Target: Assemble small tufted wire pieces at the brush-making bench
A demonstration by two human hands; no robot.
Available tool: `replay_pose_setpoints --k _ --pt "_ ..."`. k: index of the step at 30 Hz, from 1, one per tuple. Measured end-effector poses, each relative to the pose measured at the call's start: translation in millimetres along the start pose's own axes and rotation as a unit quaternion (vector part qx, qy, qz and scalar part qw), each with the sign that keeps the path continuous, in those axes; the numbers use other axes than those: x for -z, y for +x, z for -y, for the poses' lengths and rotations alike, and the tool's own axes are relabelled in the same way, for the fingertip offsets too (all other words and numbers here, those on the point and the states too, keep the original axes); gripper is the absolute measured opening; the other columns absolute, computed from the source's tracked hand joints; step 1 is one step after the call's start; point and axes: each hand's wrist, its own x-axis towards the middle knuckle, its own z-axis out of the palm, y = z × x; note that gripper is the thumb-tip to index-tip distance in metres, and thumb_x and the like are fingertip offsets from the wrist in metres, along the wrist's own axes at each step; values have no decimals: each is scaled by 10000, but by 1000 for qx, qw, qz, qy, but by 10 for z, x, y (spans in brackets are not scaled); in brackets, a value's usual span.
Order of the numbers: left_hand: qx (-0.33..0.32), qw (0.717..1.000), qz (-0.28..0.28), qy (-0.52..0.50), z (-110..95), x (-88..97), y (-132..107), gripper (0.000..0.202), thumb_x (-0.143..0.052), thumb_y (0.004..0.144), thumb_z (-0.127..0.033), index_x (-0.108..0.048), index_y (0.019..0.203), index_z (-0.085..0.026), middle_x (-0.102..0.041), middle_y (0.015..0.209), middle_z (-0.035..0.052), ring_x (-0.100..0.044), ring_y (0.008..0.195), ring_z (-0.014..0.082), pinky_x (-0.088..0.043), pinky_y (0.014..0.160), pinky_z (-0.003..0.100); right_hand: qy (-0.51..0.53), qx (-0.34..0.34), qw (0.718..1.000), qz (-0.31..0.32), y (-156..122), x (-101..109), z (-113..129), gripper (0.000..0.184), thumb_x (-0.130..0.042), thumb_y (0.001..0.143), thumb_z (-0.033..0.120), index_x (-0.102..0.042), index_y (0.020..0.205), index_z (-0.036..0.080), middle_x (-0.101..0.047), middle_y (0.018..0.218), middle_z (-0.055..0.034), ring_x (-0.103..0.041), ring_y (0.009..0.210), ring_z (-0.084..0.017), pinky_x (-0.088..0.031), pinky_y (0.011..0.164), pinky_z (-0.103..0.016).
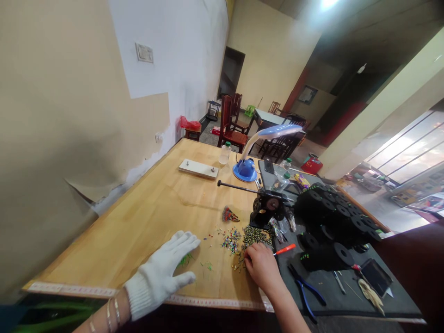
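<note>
My left hand (161, 275), in a white knit glove, rests on the wooden table (145, 217) with its thumb apart from the fingers. Thin green strands (185, 259) lie beside its fingers. More green bits (209, 266) are scattered between my hands. My bare right hand (262, 266) is at the near edge of a heap of small dark and yellowish pieces (255, 235). Its fingers curl downward, and what they hold, if anything, is hidden. Tiny multicoloured beads (231, 241) spread left of that heap. A fan-shaped bundle with red parts (229, 214) lies behind them.
A black geared device with a long rod (268, 206) stands behind the heap. Farther back are a blue lamp (245, 171), a jar (225, 153) and a pale board (198, 169). On the dark mat are blue-handled pliers (305, 287), a red-handled tool (286, 249) and black spools (328, 255).
</note>
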Motion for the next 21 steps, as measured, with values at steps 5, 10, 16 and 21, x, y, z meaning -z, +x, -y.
replay_pose_setpoints --k 5,10,16,21 --pt "9 1000 26 13 -10 19 -3 779 -609 780 -634 -394 1447 -296 -457 1470 53 -381 1370 327 -394 1101 510 -25 22 999 7 52 58 63 193 -516 888 138 -692 817 178 -687 891 -93 -581 908 -254 -339 752 -361" --pt "9 1000 21 1 -14 21 2 769 -617 779 -625 -414 1439 -285 -464 1465 59 -378 1373 323 -370 1122 497 -34 40 999 12 118 56 117 191 -524 827 84 -702 807 147 -694 870 -134 -588 897 -266 -342 769 -372" --pt "20 999 27 9 -17 14 6 776 -615 775 -637 -419 1436 -282 -468 1463 70 -384 1370 328 -382 1111 504 -5 34 999 -11 143 -24 21 141 -549 784 114 -686 775 148 -692 829 -115 -599 847 -258 -350 740 -351" --pt "35 999 32 -19 -33 24 8 744 -609 794 -612 -426 1432 -275 -462 1467 73 -368 1379 330 -357 1118 535 67 7 997 -50 51 18 -92 130 -537 787 120 -630 734 193 -661 770 -23 -590 779 -183 -365 686 -271"
